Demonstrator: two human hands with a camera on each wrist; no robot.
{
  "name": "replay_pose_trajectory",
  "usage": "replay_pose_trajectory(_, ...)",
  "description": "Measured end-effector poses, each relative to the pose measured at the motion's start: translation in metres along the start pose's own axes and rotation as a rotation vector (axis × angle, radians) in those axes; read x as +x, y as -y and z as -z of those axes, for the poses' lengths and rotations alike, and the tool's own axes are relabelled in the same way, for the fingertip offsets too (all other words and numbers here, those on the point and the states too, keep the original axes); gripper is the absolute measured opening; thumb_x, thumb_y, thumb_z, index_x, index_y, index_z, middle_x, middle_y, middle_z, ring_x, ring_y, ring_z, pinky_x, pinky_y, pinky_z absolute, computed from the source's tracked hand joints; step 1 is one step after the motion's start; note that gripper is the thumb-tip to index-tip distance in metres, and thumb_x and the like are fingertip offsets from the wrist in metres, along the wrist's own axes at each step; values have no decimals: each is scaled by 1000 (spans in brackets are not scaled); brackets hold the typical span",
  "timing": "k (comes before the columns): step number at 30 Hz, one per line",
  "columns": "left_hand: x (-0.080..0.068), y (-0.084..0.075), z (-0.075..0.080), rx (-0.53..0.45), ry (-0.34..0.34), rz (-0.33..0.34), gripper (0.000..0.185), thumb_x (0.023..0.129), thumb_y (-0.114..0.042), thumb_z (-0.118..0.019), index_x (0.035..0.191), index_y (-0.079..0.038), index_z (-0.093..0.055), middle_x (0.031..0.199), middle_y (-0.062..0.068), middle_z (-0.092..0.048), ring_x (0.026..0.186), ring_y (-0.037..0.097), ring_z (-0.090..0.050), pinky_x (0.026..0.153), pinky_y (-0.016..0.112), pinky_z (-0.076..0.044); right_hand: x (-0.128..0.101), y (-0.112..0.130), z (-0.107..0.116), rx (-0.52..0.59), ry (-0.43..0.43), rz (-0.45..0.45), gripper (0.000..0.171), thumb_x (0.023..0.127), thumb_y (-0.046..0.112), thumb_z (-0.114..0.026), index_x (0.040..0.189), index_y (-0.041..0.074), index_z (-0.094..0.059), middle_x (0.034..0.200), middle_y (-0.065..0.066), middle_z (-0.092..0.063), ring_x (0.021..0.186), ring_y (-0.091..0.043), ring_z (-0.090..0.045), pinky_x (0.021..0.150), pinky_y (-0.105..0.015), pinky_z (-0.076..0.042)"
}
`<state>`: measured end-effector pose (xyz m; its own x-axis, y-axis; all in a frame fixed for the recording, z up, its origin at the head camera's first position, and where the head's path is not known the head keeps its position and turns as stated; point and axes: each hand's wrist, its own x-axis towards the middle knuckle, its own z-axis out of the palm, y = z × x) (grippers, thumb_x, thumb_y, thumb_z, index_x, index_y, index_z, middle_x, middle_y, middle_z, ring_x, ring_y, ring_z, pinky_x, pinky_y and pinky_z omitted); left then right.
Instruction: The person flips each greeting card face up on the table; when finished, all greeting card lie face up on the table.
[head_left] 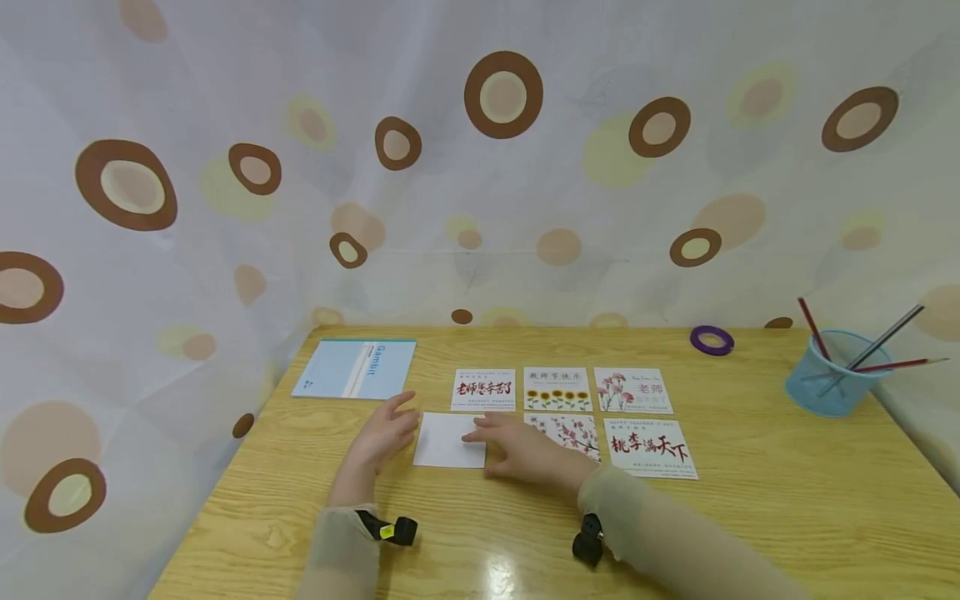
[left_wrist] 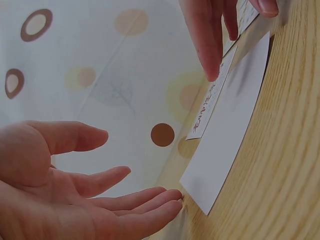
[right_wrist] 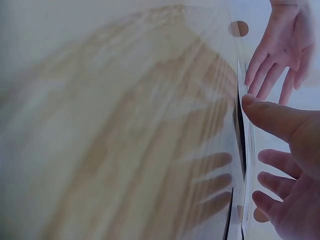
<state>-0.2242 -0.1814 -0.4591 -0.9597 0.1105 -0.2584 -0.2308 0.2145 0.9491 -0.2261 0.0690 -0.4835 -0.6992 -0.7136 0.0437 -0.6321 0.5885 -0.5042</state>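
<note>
A blank white card [head_left: 448,440] lies flat on the wooden table [head_left: 750,517], at the left end of the lower row of cards. My left hand [head_left: 392,427] is open beside the card's left edge, palm turned toward it and fingers straight. My right hand [head_left: 501,440] is open too, its fingertips reaching over the card's right edge. It covers part of a blossom card [head_left: 573,433]. In the left wrist view the left hand's [left_wrist: 90,195] fingertips sit just short of the white card [left_wrist: 230,135]. Neither hand holds anything.
Printed cards surround it: a red calligraphy card [head_left: 483,389], a sunflower card [head_left: 557,389], a pink flower card [head_left: 633,390] and another calligraphy card [head_left: 649,448]. A blue notebook [head_left: 355,369] lies far left, a purple tape ring [head_left: 711,340] at the back, and a blue pencil cup [head_left: 831,385] at right.
</note>
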Motion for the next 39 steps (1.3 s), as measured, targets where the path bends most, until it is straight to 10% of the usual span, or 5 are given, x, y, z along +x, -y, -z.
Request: replay_pose_trajectory(39, 0, 6, -2, -103, -48, 25, 53, 104, -7, -44, 153, 3, -28, 147, 36, -38, 136, 46, -42, 110, 61, -37, 8, 0, 3, -13, 44, 27, 38, 91, 25, -72, 125, 10, -69, 140, -14, -59, 136, -34, -49, 115, -48, -37)
